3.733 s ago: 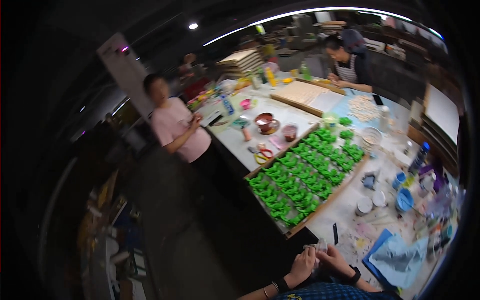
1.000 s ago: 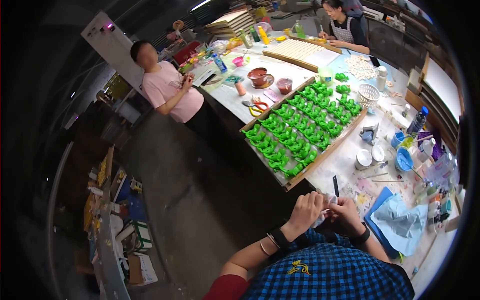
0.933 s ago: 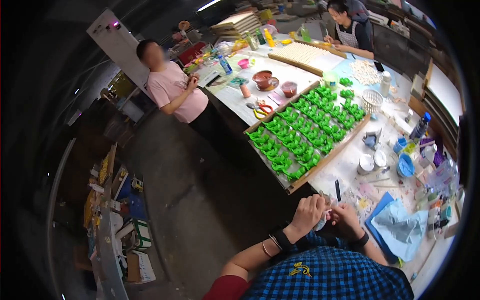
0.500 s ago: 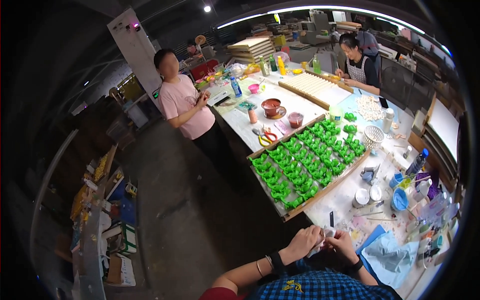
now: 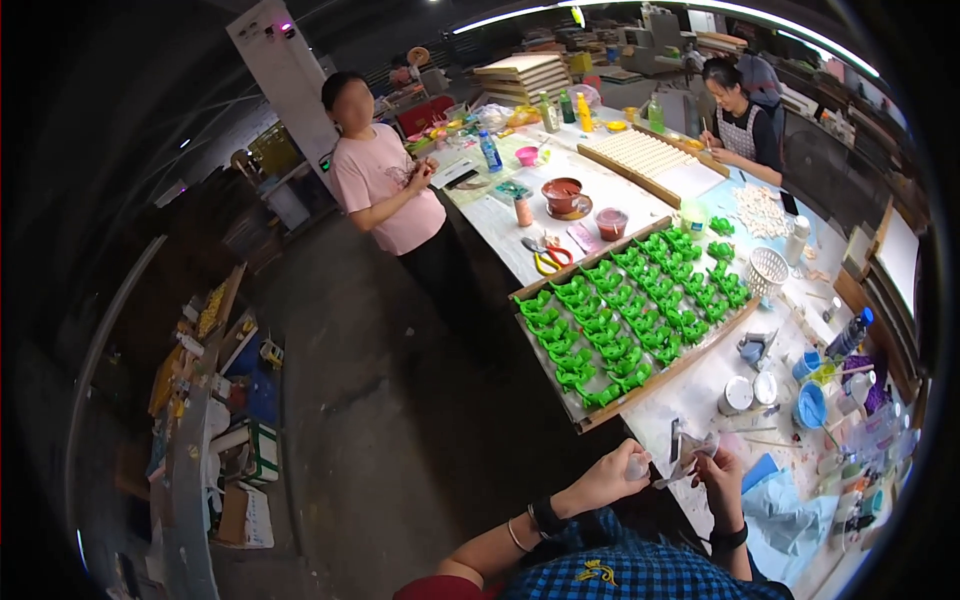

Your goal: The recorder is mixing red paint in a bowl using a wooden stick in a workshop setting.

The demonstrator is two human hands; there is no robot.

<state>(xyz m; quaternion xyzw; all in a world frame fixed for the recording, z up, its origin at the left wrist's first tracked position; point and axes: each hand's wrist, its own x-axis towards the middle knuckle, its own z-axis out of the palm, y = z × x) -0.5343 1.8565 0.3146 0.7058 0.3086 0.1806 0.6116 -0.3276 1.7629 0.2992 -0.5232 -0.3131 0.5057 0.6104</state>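
Below long tray (image 5: 548,372) of green figures (image 5: 630,310), at table's near edge, I see both hands meeting. Left hand (image 5: 612,474) clenched round small pale piece (image 5: 638,465), fingers curled tight. Right hand (image 5: 716,470) pinching thin grey-white item (image 5: 686,452); what it is, I cannot tell. Small paint pots (image 5: 748,393) sit just right of tray's near corner, blue cloth (image 5: 790,508) further right. Beyond tray's far end, yellow-handled scissors (image 5: 548,260) and brown bowl (image 5: 561,194). Person in pink shirt (image 5: 385,190) stands left of tray.
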